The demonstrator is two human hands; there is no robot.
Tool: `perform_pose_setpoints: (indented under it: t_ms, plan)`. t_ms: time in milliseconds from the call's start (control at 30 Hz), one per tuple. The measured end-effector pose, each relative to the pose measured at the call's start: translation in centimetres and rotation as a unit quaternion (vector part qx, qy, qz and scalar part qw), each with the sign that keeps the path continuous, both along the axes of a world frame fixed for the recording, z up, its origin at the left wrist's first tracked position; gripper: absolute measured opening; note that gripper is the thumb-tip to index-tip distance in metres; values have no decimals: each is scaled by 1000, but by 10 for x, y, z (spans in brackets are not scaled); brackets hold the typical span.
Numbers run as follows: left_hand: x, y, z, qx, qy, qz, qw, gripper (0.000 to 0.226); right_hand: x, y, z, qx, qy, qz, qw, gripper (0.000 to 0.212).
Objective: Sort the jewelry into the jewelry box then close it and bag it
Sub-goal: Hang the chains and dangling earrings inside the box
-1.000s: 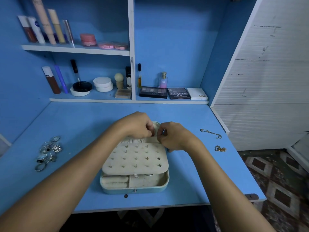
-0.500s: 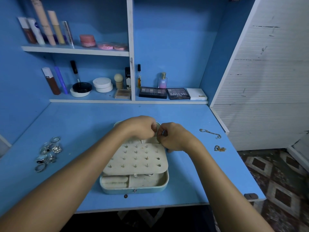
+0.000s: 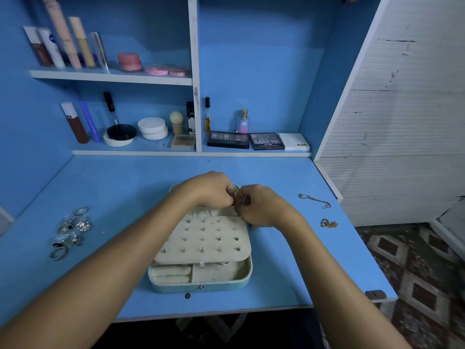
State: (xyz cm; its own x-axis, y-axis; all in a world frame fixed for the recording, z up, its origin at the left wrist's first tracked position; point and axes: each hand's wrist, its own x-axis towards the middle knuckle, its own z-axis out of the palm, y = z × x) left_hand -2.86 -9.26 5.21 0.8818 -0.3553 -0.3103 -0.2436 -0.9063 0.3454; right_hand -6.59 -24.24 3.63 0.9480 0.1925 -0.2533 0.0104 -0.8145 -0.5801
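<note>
Task is looking roughly part-way, w/ plenty left. The jewelry box (image 3: 201, 278) is lying open on the worktop (image 3: 120, 187) near the front edge, pale blue shell, cream lining. A cream earring panel (image 3: 203, 238) is sitting tilted over the base, w/ rows of small studs stuck through it, so earrings seem mostly sorted. Below its front edge the base compartments are showing: padded ring rolls at left, a small item or two at right.

Both hands are meeting at the panel's far edge. Left hand (image 3: 208, 190) and right hand (image 3: 259, 205) are both curled, fingertips pinched close together on something tiny between them, prob. a stud or its backing; too small to tell exactly what.

Not yet boxed: a cluster of silver rings (image 3: 70, 230) lying well to the left of the box, a chain bracelet (image 3: 314, 199) and a small gold chain (image 3: 329, 223) off to the right. So rings + chains remain, then closing the lid and bagging. No bag is showing in view.
</note>
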Motion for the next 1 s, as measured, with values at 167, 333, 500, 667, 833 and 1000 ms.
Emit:
perform_pose_setpoints:
  t_ms: [167, 333, 500, 667, 833, 1000]
  plan:
    - [-2, -2, 8, 41, 42, -7, 998, 21, 1, 1, 1, 3, 14, -2, 1000, 15]
    - [-5, -8, 11, 71, 52, 1, 996, 20, 1, 0, 2, 5, 23, -7, 1000, 18]
    - [0, -6, 12, 77, 43, -6, 996, 23, 2, 0, 0, 5, 26, -10, 1000, 15]
    - [1, -5, 11, 68, 61, -10, 996, 17, 2, 0, 0, 1, 23, -7, 1000, 14]
    - [0, -4, 8, 52, 55, -3, 997, 17, 2, 0, 1, 7, 26, -11, 1000, 15]
    - [2, -2, 4, 15, 23, 23, 999, 11, 3, 2, -2, 18, 24, -30, 999, 16]
